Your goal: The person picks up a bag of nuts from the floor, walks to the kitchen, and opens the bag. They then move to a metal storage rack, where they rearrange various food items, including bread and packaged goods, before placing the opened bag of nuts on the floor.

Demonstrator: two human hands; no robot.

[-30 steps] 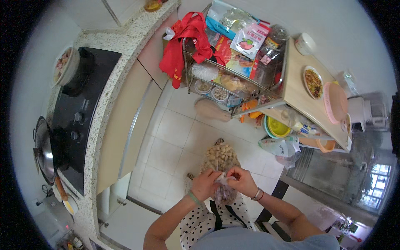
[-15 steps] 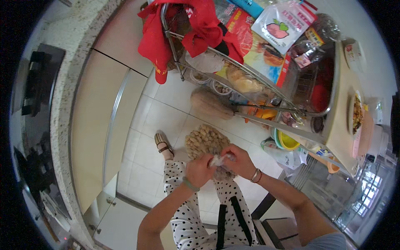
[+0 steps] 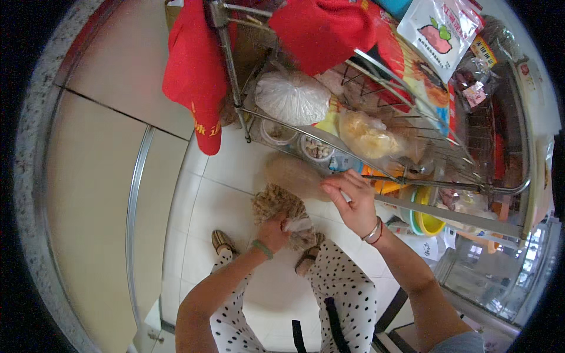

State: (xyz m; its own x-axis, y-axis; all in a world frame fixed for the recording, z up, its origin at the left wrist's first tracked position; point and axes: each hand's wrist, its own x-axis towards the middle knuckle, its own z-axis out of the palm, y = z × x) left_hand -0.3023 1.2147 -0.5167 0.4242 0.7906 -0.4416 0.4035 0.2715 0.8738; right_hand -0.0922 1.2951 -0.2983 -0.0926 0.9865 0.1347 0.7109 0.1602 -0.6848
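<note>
While the left hand (image 3: 273,232) keeps a clenched grip on the neck of a bag (image 3: 281,207) low over the floor (image 3: 218,194), the right hand (image 3: 353,203), fingers pinched together, hovers just right of it near the rack (image 3: 376,170).

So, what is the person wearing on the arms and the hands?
Both forearms are bare, with no sleeves and no gloves. The left hand has a thin green band around its wrist. The right hand has a slim silver-coloured bangle and a thin red cord beside it on its wrist. I cannot make out any rings.
</note>
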